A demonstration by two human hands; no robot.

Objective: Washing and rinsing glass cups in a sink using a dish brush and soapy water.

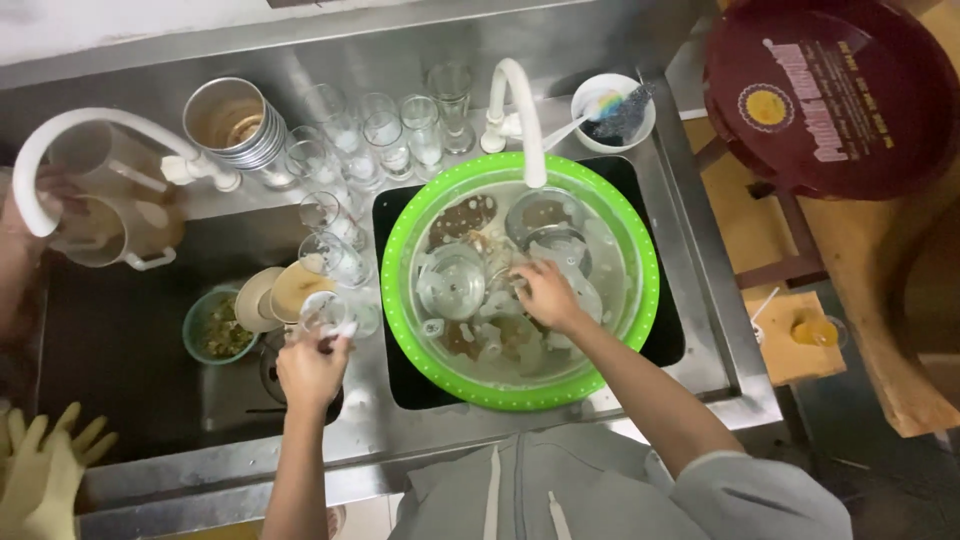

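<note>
Right hand [545, 293] down in the soapy green basin [400, 300] fishing among submerged glasses [452, 283], grip hidden, while the left hand [312, 368] clasps a glass [325, 315] over the divider, rinsed glasses [385, 140] lined behind and plenty left soaking.

basin [400, 215] in right sink | glasses [380, 135] behind it | bowl [195, 325] in left sink | tray [830, 95] far right

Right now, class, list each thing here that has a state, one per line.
Left hand: gripping a clear glass.
Right hand: dipped into the green basin.
Green basin: full of water and glassware.
White faucet: over the basin; flow unclear.
Rinsed glasses: standing upright.
</note>
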